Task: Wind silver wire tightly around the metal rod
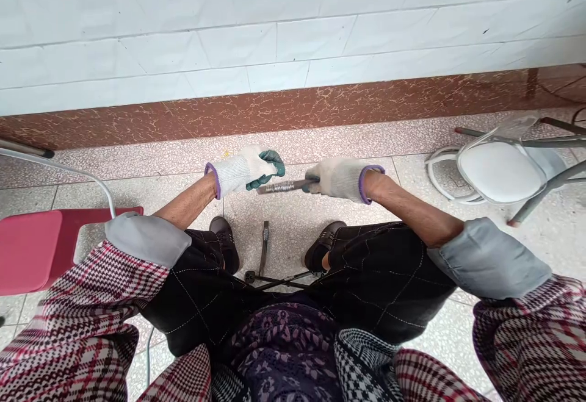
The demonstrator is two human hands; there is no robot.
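My right hand (336, 179), in a white knit glove with dark green fingertips, is closed around one end of a dark rod (297, 185). Shiny silver wire (279, 186) is wound in coils about the rod, whose other end points left. Just above that end, apart from it as far as I can see, is my left hand (263, 169) in a matching glove. Its fingers are curved, with a gap between them and the thumb, and nothing shows in them. A similar dark rod (264, 252) lies on the floor between my shoes.
Dark thin bars (284, 281) cross low between my feet. To the left stands a red chair (32, 249) with a metal frame. At right are a white-seated stool (501, 170) and a white hose coil (437, 173). A white tiled wall (238, 54) rises ahead.
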